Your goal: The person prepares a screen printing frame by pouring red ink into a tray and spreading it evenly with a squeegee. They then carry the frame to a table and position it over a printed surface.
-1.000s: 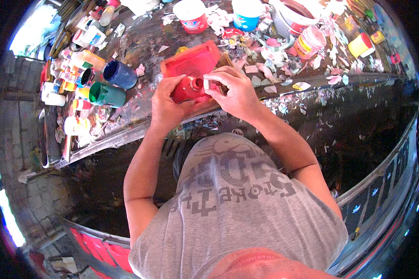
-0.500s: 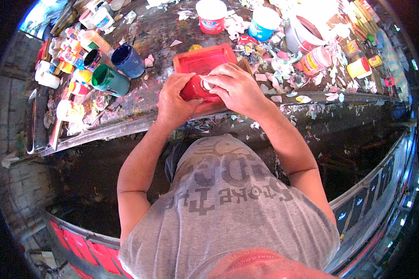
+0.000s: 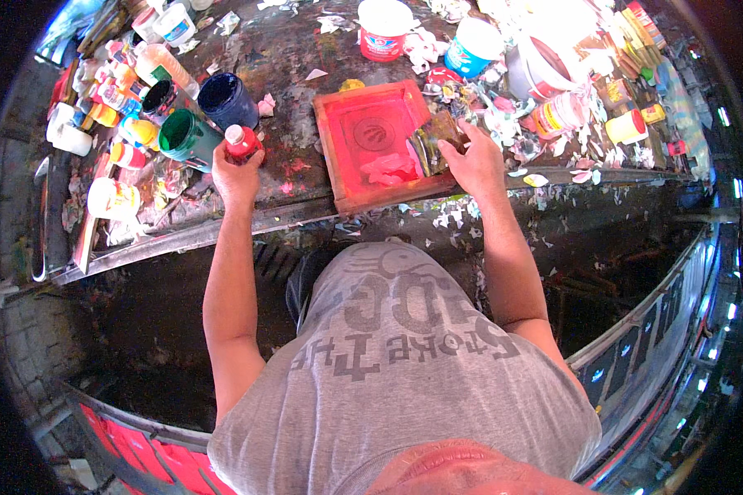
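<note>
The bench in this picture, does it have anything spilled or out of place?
Yes. Torn scraps lie loose around the pink tub, which looks untidy. Red smears mark the bench between the frame and the bottle, perhaps dripped paint.

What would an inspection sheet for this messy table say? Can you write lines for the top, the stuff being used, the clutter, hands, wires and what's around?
Surface: dark table, stained with paint.
Things in use: red frame lying on the table, with pinkish-red paint inside; red bottle; dark flat block.
Clutter: paper scraps, many on the right; green jar, blue jar and more containers on the left.
Hands: left hand grips the bottle; right hand holds the block at the frame's right side.
Cables: nothing seen.
Surroundings: red panels at lower left.
</note>
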`<state>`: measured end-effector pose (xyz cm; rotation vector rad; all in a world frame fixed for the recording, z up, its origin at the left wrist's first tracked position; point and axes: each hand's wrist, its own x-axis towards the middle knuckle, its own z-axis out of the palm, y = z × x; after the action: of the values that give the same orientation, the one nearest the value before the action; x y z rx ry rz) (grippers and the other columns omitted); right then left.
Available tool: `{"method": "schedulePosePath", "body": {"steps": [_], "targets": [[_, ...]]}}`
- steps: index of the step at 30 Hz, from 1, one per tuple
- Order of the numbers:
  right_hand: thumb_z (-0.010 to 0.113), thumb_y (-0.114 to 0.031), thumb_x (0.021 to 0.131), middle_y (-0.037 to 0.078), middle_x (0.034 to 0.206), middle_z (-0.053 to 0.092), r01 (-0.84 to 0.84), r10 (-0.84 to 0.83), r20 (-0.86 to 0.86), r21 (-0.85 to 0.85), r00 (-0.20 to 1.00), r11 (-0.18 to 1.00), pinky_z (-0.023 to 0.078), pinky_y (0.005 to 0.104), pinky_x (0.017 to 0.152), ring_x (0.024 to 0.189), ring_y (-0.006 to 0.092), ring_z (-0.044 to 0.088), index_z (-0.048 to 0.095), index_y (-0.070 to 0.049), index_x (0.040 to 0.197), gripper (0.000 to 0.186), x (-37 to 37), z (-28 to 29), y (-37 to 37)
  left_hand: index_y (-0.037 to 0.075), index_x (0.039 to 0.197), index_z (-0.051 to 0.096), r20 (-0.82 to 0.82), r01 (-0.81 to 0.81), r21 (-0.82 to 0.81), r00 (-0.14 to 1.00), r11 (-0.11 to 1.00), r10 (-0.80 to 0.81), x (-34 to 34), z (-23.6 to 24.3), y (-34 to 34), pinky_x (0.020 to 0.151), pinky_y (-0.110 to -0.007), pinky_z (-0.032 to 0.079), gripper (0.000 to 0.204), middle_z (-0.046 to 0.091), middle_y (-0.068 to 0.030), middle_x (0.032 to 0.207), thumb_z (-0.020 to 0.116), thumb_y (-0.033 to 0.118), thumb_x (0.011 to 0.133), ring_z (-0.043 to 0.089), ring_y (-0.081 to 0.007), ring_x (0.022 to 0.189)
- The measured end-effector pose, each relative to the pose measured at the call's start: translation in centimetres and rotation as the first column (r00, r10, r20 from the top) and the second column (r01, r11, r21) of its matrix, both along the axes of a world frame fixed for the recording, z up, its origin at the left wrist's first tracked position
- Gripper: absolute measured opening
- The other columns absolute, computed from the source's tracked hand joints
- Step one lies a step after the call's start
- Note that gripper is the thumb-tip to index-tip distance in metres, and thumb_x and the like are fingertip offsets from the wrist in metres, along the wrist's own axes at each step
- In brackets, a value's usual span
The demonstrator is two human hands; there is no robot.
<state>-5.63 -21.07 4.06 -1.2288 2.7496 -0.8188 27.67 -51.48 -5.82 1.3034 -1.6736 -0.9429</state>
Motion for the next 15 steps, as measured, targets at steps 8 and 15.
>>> {"method": "schedulePosePath", "body": {"steps": [8, 15], "targets": [[0.085, -0.025, 0.090, 0.021, 0.104, 0.081, 0.029, -0.007, 0.274, -0.076, 0.962, 0.997, 0.061, 0.0485, 0.089, 0.098, 0.0414, 0.079, 0.079, -0.002, 0.118, 0.037, 0.4, -0.4, -0.1, -0.002, 0.152, 0.059, 0.029, -0.106, -0.174, 0.993, 0.979, 0.113, 1.0, 0.4, 3.9, 0.110, -0.042, 0.057, 0.079, 0.072, -0.0172, 0.134, 0.095, 0.004, 0.082, 0.073, -0.0270, 0.121], [0.086, -0.005, 0.088, 0.016, 0.109, 0.078, -0.297, 0.307, 0.002, -0.249, 0.952, 0.922, 0.059, 0.0474, 0.096, 0.106, 0.0404, 0.074, 0.079, -0.003, 0.117, 0.029, 2.9, 1.0, 0.8, -0.001, 0.153, 0.061, -0.049, 0.293, 0.186, 0.956, 0.938, -0.288, -4.0, 0.5, 10.4, 0.092, -0.044, 0.062, 0.052, 0.075, -0.0233, 0.132, 0.074, 0.022, 0.108, 0.079, -0.0302, 0.102]]}}
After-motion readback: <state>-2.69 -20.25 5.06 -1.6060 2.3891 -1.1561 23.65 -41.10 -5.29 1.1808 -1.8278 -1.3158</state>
